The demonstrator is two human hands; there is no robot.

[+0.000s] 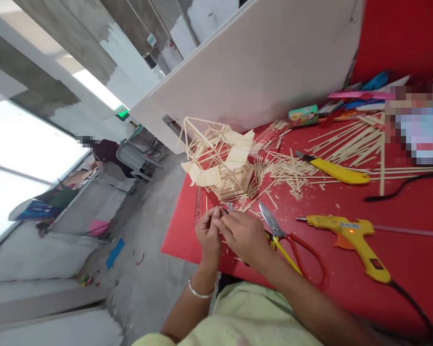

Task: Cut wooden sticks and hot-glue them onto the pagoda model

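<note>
No text, number or brand can be read. The pale label (349, 226) on the yellow glue gun (361, 242) is too small to make out, as is any print on the green patterned cylinder (303, 116) at the back of the red table (180, 240).

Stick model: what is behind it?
Behind the stick model stands a white panel, partly visible through the open frame at the top. Whatever lies directly behind the slats is covered and cannot be seen.
</note>
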